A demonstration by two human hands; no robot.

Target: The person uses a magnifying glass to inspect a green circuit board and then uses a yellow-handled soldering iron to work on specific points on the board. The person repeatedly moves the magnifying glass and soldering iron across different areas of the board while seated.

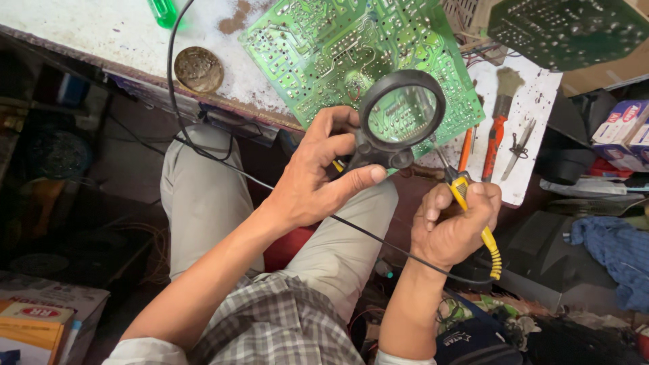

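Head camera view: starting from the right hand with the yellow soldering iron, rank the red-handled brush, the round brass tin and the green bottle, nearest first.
From the right hand:
1. Red-handled brush, just above the hand on the white bench edge.
2. Round brass tin, far left on the bench, beyond the circuit board.
3. Green bottle, at the top left edge, farthest.

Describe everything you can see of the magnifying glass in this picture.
The magnifying glass has a round clear lens in a thick black frame, plastic by its look, on a short black handle. The left hand grips the handle, thumb along it. It is held tilted over the lower edge of the green circuit board, whose solder points show enlarged through the lens. The soldering iron reaches just beneath it.
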